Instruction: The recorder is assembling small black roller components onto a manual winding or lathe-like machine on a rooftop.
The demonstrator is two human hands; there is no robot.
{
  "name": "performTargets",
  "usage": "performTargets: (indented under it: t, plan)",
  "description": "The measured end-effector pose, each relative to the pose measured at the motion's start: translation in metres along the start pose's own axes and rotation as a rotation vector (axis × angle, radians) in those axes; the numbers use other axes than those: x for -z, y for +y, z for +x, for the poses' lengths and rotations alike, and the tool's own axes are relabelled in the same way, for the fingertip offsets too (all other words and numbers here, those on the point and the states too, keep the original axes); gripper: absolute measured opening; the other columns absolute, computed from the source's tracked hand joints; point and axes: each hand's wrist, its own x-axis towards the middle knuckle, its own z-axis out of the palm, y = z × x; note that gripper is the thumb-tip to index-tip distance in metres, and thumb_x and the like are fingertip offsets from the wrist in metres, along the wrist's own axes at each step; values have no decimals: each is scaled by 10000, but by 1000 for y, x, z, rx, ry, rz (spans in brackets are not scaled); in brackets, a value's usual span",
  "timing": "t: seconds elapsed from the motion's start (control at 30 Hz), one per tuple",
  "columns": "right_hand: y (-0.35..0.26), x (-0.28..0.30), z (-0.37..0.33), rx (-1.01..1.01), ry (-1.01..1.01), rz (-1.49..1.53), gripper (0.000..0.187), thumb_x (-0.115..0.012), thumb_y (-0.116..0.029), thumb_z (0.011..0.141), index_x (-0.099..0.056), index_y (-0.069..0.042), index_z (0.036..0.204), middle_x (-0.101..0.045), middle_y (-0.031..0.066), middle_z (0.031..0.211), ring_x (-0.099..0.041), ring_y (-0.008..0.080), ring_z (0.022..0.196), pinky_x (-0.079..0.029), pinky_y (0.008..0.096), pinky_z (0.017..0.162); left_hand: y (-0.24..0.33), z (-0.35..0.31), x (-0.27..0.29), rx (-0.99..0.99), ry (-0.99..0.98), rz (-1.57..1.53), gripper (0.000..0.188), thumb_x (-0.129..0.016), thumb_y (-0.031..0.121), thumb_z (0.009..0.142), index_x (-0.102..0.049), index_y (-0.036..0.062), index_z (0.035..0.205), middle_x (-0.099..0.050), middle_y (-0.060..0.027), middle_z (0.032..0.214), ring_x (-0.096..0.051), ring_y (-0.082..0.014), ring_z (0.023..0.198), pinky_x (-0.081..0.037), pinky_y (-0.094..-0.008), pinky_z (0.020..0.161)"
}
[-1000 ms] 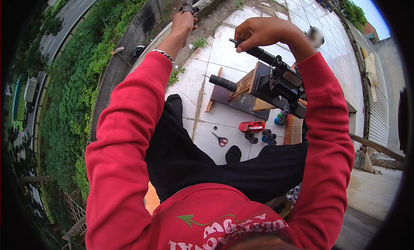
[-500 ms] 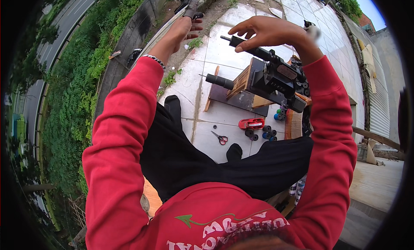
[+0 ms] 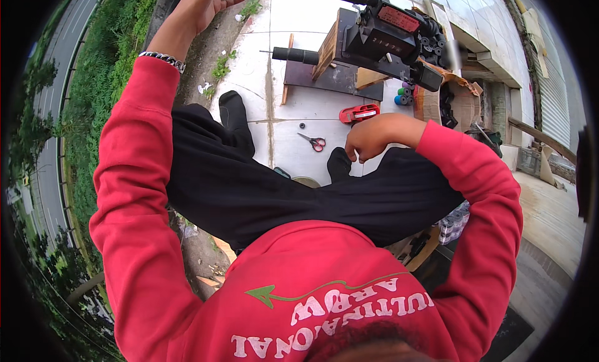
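Note:
My left hand (image 3: 209, 5) is at the top edge, partly cut off; its visible fingers are stretched apart, and its upper part is out of sight. My right hand (image 3: 379, 137) hangs over the tiles above my right leg, fingers loosely bent down and apart, holding nothing I can see. Nearest to it is a red tape dispenser (image 3: 359, 114), just beyond the knuckles. To its left lie scissors (image 3: 315, 143) with reddish handles and a small black ring (image 3: 302, 125). Ahead stands a black machine (image 3: 382, 40) with a long shaft, mounted on a wooden stand (image 3: 324, 53).
A dark cylinder (image 3: 296, 55) with a thin rod juts left from the stand. Small coloured rolls (image 3: 404, 97) stand by an opened cardboard box (image 3: 430, 106) on the right. Beyond the low wall at left are green bushes (image 3: 118, 68) and a road (image 3: 59, 81).
My right hand has left the machine's shaft and come down near the tape dispenser. My left hand now sits further left, partly out of view. The whole view has shifted.

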Motion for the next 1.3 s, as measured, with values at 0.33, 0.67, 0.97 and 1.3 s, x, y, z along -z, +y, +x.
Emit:
performTargets:
  t: [0.33,0.67,0.97,1.3]
  plan:
    - [72,-49,259,-189,997,132,370,-736,-229,881,-624,-75,1198,-683,194,1091,-696,393,1000,-570,490,829,24,-17,-11,-89,103,-325,632,-281,627,1070,-539,57,1161,-633,-143,1114,-638,-278,972,-569,-438,813]
    - [56,-46,305,-231,1173,56,191,-711,-71,825,-654,-16,999,-673,217,1011,-718,382,872,-589,487,746,2,-92,-41,-336,177,-592,456,-306,435,1100,-473,50,1279,-584,-123,1247,-583,-252,1148,-499,-457,943]
    - [-14,84,112,243,781,-94,165,-667,-9,727,-751,7,868,-745,198,847,-728,366,824,-571,456,740,-6,-93,-41,-233,390,-482,363,-518,345,1083,-502,64,1312,-564,-81,1306,-551,-204,1175,-448,-412,989]
    - [-79,223,-205,495,1039,142,236,-736,-75,947,-754,0,1169,-719,91,1038,-674,136,936,-547,287,837,-79,-154,-127,-39,-58,-622,714,-416,506,1089,-153,134,1639,-279,-118,1665,-302,-247,1536,-326,-437,1209]
